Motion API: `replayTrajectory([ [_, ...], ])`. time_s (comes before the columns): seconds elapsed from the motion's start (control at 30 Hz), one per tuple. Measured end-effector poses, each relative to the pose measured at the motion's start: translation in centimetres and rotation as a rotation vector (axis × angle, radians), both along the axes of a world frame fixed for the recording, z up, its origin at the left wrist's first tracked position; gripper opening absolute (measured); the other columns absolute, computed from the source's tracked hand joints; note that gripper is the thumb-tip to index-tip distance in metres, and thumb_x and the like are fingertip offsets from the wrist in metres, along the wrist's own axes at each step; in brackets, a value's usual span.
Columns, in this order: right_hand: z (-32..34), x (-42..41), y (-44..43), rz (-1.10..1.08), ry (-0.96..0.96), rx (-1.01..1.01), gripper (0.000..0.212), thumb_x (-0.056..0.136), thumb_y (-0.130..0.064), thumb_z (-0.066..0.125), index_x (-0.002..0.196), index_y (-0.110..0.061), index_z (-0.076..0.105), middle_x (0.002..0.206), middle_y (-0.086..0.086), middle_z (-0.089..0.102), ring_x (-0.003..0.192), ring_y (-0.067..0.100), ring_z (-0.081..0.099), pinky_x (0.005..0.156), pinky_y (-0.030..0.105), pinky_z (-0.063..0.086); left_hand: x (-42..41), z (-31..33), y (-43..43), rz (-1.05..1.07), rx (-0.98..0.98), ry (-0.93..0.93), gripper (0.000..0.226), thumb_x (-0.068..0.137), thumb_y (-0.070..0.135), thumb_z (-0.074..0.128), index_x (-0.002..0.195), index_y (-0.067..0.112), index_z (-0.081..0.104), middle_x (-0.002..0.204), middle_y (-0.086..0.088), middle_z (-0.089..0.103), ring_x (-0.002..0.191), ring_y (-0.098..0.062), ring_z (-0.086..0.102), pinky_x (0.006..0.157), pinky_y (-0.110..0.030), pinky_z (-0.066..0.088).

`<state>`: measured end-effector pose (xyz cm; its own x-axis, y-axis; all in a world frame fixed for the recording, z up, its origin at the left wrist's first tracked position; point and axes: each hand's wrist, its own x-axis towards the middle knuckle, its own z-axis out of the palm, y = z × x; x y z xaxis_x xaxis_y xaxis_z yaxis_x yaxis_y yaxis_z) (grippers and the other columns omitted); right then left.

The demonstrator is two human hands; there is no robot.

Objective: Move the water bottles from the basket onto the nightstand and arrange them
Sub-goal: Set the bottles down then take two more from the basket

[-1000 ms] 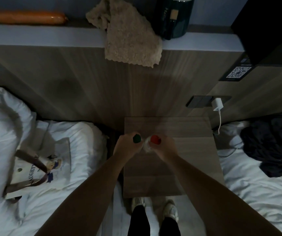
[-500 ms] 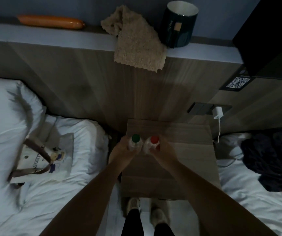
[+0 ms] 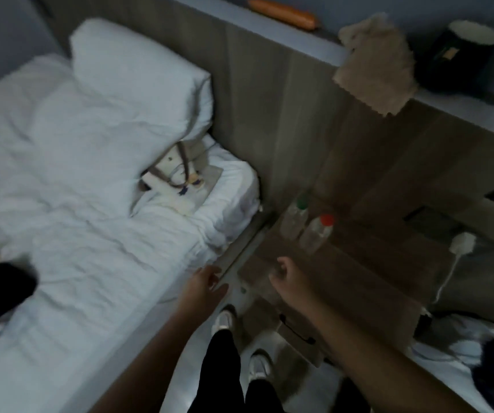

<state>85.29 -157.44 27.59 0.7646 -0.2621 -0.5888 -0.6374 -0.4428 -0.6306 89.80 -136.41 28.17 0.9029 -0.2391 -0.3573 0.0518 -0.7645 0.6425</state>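
- Fingers (image 3: 220,289) of left hand (image 3: 205,283) and right hand (image 3: 289,277) are hanging loose, gripping nothing.
- Bed (image 3: 90,234) is lying left of them.
- Nightstand (image 3: 359,278) is sitting under the right fingers.
- Green-cap bottle (image 3: 295,217) and red-cap bottle (image 3: 317,234) are standing upright just beyond, side by side, probably paired for neatness.

A bedroom, with the look of a twin guest room. A bed (image 3: 90,239) in white sheets, with a plump white pillow (image 3: 138,84) at its head, stands against a wood-grain headboard panel (image 3: 269,99) that runs along the wall and is capped by a pale ledge (image 3: 314,49). A wooden nightstand (image 3: 374,278) with a dark drawer handle (image 3: 296,329) sits between this bed and the white bedding of a 2nd bed (image 3: 436,362) off its right edge. A white charger (image 3: 463,242) is plugged into the panel above the nightstand's far right corner.
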Motion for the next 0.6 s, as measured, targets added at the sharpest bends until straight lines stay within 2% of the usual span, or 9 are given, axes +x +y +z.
replayTrajectory([
  [0.13,-0.2,-0.1,4.4,0.169,-0.041,-0.013,0.046,0.088,-0.018,0.063,0.131,-0.008,0.049,0.131,0.015,0.054,0.121,0.028,0.052,0.098,0.029,0.039,-5.4,0.6,5.3,0.163,0.015,0.013,0.035,0.083,0.026,0.069,0.116,0.015,0.061,0.102,-0.002,0.064,0.091,-0.014,0.060,0.081,-0.022,0.043],
  [0.23,-0.4,-0.3,8.2,0.349,-0.042,-0.030,0.046,0.088,-0.024,0.064,0.130,-0.012,0.050,0.129,0.010,0.055,0.121,0.026,0.053,0.100,0.032,0.042,-9.1,0.9,9.1,0.328,0.008,0.002,0.036,0.083,0.026,0.069,0.116,0.016,0.061,0.106,-0.004,0.065,0.096,-0.014,0.061,0.084,-0.023,0.045],
  [0.4,-0.2,-1.1,15.1,0.617,-0.068,-0.099,0.042,0.090,-0.027,0.059,0.129,-0.014,0.051,0.131,0.007,0.053,0.122,0.022,0.051,0.101,0.033,0.042,-14.4,1.1,15.1,0.535,0.019,-0.017,0.035,0.083,0.024,0.068,0.115,0.015,0.060,0.105,-0.004,0.064,0.098,-0.016,0.061,0.082,-0.023,0.043],
  [0.5,-0.1,-2.3,19.5,0.714,-0.073,-0.115,0.041,0.089,-0.026,0.059,0.127,-0.012,0.053,0.129,0.009,0.053,0.118,0.022,0.053,0.098,0.030,0.042,-17.5,1.0,18.7,0.646,0.013,-0.025,0.033,0.082,0.022,0.069,0.112,0.014,0.062,0.102,-0.005,0.065,0.095,-0.018,0.062,0.079,-0.023,0.042],
  [0.6,0.0,-4.2,24.4,0.775,-0.069,-0.121,0.042,0.089,-0.028,0.059,0.128,-0.013,0.052,0.128,0.010,0.054,0.115,0.023,0.055,0.097,0.032,0.044,-20.9,0.8,22.7,0.735,0.008,-0.032,0.032,0.081,0.022,0.069,0.112,0.014,0.063,0.101,-0.005,0.066,0.092,-0.017,0.061,0.077,-0.023,0.041],
])
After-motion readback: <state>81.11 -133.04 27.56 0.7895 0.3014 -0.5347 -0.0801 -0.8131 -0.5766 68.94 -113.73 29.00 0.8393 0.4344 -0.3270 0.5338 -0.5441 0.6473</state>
